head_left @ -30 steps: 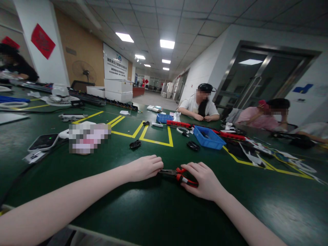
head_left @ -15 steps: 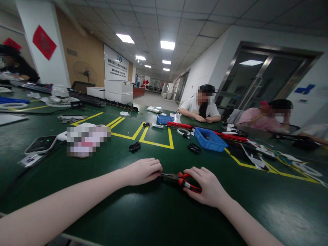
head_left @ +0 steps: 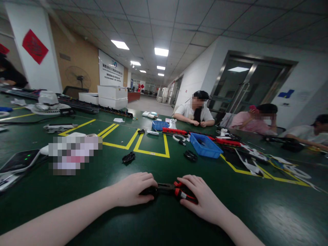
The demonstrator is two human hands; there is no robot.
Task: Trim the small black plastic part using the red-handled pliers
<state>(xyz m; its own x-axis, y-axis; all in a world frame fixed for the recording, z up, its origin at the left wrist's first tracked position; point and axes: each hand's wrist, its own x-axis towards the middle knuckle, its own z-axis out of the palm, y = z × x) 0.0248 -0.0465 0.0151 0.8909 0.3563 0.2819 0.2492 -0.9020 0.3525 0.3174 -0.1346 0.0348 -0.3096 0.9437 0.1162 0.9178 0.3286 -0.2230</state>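
Observation:
Red-and-black long-nose pliers (head_left: pixel 184 195) lie low over the green table in front of me, with their grey jaws pointing left. My right hand (head_left: pixel 202 198) is closed around the red handles. At the jaw end, my left hand (head_left: pixel 134 190) curls over a small black object (head_left: pixel 150 192), held between thumb and fingers. The palm and fingers hide most of that object, so its kind is unclear. The plier jaws reach up to it; whether they grip it is hidden.
Beyond my hands lie two black bundles (head_left: pixel 128 157) (head_left: pixel 190 155), a blue bin (head_left: pixel 205 145) and yellow tape outlines (head_left: pixel 153 154). A pixelated phone-like item (head_left: pixel 77 153) and a white device with green lights (head_left: pixel 22 160) sit left. Several people sit around the table.
My view has shifted, so both hands and the pliers sit lower in it. The black object in my left hand now shows beside the plier jaws. The right hand keeps its hold.

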